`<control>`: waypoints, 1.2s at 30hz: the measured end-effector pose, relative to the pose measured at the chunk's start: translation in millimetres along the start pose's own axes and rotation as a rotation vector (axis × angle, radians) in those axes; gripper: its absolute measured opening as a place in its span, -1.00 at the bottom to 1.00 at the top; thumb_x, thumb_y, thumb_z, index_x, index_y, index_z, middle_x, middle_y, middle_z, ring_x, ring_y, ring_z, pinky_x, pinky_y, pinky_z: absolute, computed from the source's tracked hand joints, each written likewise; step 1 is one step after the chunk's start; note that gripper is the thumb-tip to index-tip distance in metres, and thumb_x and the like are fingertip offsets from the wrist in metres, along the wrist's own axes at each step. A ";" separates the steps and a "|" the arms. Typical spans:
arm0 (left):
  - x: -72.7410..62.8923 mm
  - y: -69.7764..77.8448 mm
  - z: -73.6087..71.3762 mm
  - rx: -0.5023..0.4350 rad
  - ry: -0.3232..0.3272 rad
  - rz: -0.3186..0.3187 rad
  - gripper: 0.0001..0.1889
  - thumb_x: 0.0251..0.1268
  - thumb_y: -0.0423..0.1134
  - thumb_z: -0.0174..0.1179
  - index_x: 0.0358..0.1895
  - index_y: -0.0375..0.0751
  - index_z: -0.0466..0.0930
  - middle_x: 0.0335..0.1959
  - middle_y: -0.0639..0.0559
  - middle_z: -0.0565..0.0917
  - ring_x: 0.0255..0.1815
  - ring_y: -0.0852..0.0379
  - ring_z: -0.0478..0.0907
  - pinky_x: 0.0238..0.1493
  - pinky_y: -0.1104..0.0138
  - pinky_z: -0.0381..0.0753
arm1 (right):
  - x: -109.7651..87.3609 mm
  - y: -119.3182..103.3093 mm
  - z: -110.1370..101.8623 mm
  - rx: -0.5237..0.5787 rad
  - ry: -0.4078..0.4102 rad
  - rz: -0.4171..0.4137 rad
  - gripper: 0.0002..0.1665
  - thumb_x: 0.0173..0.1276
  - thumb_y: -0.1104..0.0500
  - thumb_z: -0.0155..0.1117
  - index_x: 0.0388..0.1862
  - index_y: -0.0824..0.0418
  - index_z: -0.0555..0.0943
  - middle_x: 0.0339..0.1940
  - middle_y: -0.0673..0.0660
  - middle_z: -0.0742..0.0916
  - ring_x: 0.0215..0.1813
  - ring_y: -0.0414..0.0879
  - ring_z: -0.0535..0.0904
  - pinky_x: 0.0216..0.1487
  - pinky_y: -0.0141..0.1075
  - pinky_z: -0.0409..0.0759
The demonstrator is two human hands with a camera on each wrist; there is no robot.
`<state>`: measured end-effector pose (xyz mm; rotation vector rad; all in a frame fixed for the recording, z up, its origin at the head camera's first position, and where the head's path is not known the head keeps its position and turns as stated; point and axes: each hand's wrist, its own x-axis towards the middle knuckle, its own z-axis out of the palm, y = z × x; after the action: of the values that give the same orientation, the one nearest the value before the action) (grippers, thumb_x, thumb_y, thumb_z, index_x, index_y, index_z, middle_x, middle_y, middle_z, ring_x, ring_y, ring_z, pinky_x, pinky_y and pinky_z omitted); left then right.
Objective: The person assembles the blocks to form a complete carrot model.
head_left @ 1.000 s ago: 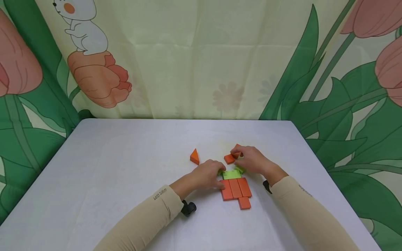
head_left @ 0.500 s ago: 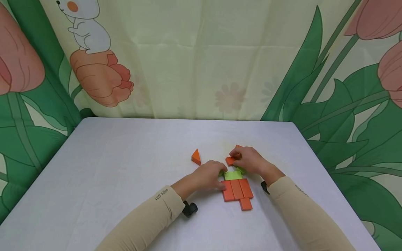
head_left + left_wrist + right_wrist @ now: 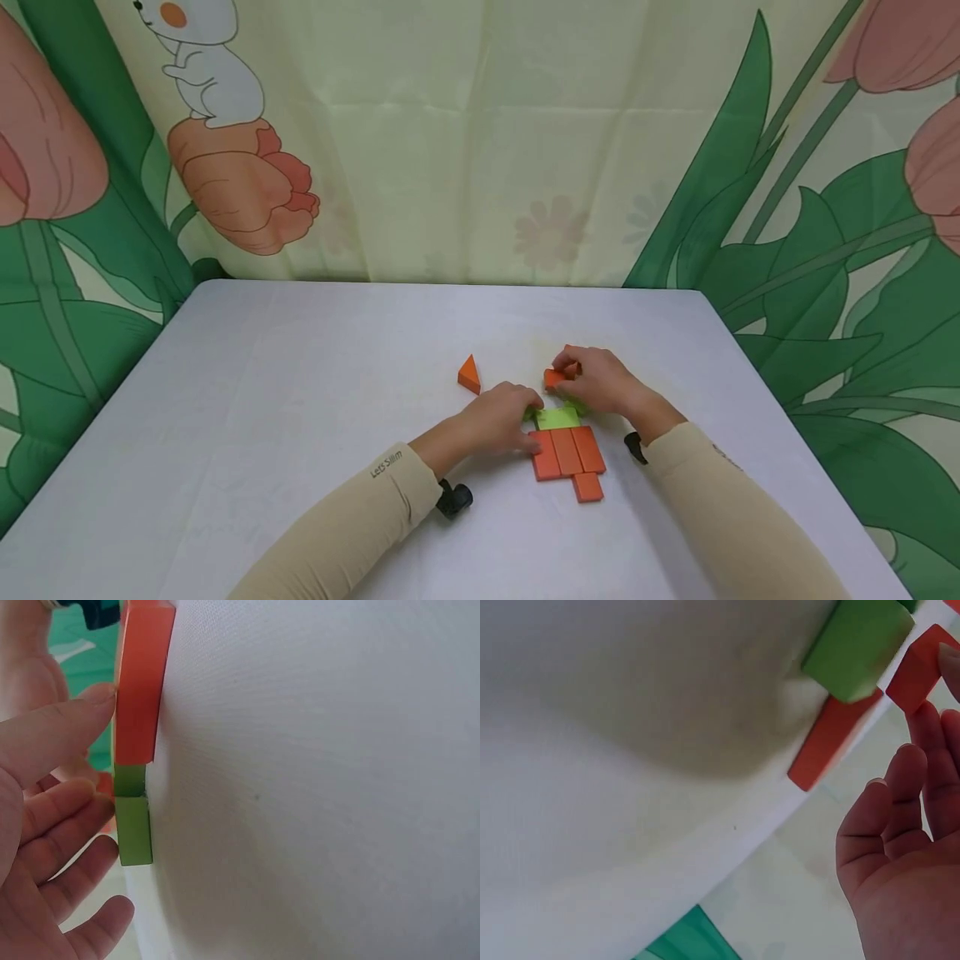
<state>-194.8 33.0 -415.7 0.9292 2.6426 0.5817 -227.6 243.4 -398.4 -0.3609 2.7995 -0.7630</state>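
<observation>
My left hand [image 3: 495, 415] lies beside the left end of a flat block layout. Its thumb touches an orange rectangular block [image 3: 139, 686], and its loosely bent fingers lie along a green block [image 3: 135, 831]. Three such orange blocks stand side by side, with a light green block [image 3: 558, 418] above them and a small orange square [image 3: 587, 487] below. Between thumb and fingertip, my right hand [image 3: 603, 382] pinches a small orange block [image 3: 915, 669], raised off the table. Another green block [image 3: 859, 649] and an orange block [image 3: 832, 740] lie on the table under that hand.
A loose orange triangular block [image 3: 468, 375] stands to the left, beyond my left hand. The white-covered table [image 3: 300, 375] ends at a patterned curtain [image 3: 465, 167] with tulips and a rabbit. Black camera mounts sit at both wrists.
My right hand has shifted its fingers from the rear orange block to the small one, which has moved slightly to the right. The left hand stays in place by the layout.
</observation>
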 end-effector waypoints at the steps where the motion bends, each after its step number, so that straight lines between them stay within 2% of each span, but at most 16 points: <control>1: 0.1 0.0 0.2 -0.001 0.001 0.003 -0.41 0.15 0.02 0.48 0.21 -0.13 0.57 0.11 0.10 0.62 0.16 0.12 0.45 0.17 0.35 0.47 | -2.7 0.5 -2.0 0.001 0.006 -0.003 -0.71 0.34 0.16 0.36 0.02 0.14 0.64 -0.04 0.08 0.68 -0.01 0.07 0.49 -0.07 -0.12 0.52; 9: -0.7 1.7 -1.3 -0.007 0.006 0.009 -0.41 0.15 0.01 0.48 0.21 -0.13 0.57 0.11 0.09 0.62 0.16 0.10 0.45 0.17 0.33 0.47 | -38.1 -1.4 -11.8 -0.020 -0.019 -0.059 -0.71 0.32 0.18 0.41 0.01 0.16 0.65 -0.08 0.03 0.68 -0.03 0.05 0.47 -0.16 -0.19 0.53; 15: -1.5 3.6 -2.6 -0.009 0.000 0.005 -0.42 0.15 0.00 0.49 0.21 -0.13 0.58 0.09 0.10 0.62 0.16 0.10 0.45 0.16 0.34 0.47 | -67.9 -6.4 -4.1 0.001 -0.058 -0.087 -0.72 0.28 0.17 0.45 -0.03 0.11 0.66 -0.18 -0.05 0.64 -0.06 0.01 0.47 -0.22 -0.22 0.54; 21: -1.3 5.8 -2.6 -0.014 -0.010 -0.018 -0.42 0.15 0.00 0.49 0.22 -0.12 0.58 0.09 0.10 0.62 0.16 0.12 0.45 0.16 0.35 0.48 | -91.9 -12.4 10.4 -0.005 -0.090 -0.148 -0.70 0.23 0.14 0.52 -0.08 0.07 0.65 -0.23 -0.10 0.59 -0.10 -0.06 0.47 -0.16 -0.26 0.55; 28: -0.9 6.1 -2.6 -0.012 -0.011 -0.026 -0.42 0.14 0.00 0.49 0.21 -0.12 0.58 0.08 0.10 0.62 0.15 0.12 0.46 0.16 0.34 0.48 | -105.2 -13.9 23.6 0.038 -0.135 -0.207 -0.74 0.24 0.13 0.50 -0.12 -0.01 0.65 -0.24 -0.19 0.59 -0.08 -0.10 0.47 -0.09 -0.27 0.55; 36: -0.8 5.3 -1.8 -0.010 -0.005 -0.014 -0.41 0.14 -0.01 0.49 0.22 -0.13 0.58 0.10 0.09 0.62 0.17 0.11 0.46 0.17 0.34 0.48 | -108.9 -14.0 25.2 0.028 -0.155 -0.257 -0.74 0.24 0.09 0.51 -0.13 -0.07 0.64 -0.19 -0.24 0.58 -0.04 -0.14 0.47 0.05 -0.17 0.54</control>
<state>-192.1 35.8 -411.5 0.9076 2.6373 0.5877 -115.3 251.6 -396.7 -0.7519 2.6247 -0.7874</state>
